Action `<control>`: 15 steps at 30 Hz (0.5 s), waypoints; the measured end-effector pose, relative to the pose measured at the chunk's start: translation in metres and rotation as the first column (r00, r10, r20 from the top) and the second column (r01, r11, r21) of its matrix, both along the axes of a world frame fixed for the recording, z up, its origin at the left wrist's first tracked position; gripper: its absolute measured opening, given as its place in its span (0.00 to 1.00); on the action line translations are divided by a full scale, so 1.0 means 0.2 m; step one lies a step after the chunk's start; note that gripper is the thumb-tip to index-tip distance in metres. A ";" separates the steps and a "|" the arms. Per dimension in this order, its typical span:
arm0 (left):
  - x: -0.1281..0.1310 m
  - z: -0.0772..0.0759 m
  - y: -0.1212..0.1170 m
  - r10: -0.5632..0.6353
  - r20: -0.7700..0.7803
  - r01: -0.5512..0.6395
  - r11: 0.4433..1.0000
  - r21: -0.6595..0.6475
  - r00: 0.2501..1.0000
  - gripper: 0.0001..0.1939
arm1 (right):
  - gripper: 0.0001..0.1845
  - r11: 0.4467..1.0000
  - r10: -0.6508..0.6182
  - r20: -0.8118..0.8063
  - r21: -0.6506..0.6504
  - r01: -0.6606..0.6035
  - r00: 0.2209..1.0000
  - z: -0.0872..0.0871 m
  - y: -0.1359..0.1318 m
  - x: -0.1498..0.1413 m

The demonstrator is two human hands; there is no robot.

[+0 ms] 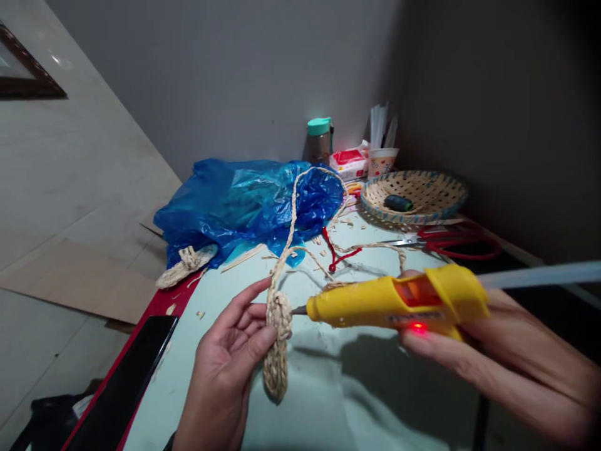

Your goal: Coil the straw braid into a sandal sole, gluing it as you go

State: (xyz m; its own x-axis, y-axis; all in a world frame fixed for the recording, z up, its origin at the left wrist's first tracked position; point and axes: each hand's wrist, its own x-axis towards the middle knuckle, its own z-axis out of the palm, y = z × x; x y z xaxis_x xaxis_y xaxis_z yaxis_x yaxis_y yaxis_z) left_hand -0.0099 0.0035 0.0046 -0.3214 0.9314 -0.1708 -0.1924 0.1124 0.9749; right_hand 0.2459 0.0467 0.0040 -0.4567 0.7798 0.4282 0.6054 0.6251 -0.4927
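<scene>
Braided piece (275, 369) is pinched between thumb and fingers of the left hand (220, 360), near centre; yellow glue gun (361, 304) is gripped in the right hand (521, 360). Fingertips could be burned if the nozzle (299, 310), held close by, slips. Loose cord (293, 210) could be snagged by the gun, its run crowded by blue bag (235, 194), far left, and red-handled scissors (425, 234), right. Basket (434, 188) is seen far right.
</scene>
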 end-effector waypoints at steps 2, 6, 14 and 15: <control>-0.02 0.00 0.00 0.011 0.019 -0.011 1.000 0.005 1.000 0.28 | 0.21 0.941 0.028 -0.122 -0.333 -0.068 0.992 0.04 0.03 -0.03; -0.05 -0.02 0.02 0.024 0.048 -0.025 0.999 0.020 0.999 0.32 | 0.28 0.442 -0.010 -0.476 -0.791 -0.423 0.880 0.06 0.10 -0.09; -0.08 -0.06 0.03 0.039 0.006 -0.039 0.993 0.109 0.999 0.22 | 0.36 0.349 -0.126 -0.507 -0.827 -0.440 0.853 -0.04 0.08 -0.05; -0.08 -0.06 0.03 0.061 -0.029 -0.057 0.990 0.127 0.998 0.22 | 0.37 0.330 -0.136 -0.479 -0.847 -0.416 0.868 -0.06 0.07 -0.03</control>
State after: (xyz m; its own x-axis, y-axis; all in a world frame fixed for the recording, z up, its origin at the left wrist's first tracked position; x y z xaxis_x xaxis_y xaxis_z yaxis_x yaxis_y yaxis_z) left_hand -0.0254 0.0086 -0.0073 -0.3797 0.9242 -0.0419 -0.1629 -0.0222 0.9864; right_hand 0.2396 0.0605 -0.0075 -0.6034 0.7196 -0.3436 0.1307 -0.3358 -0.9328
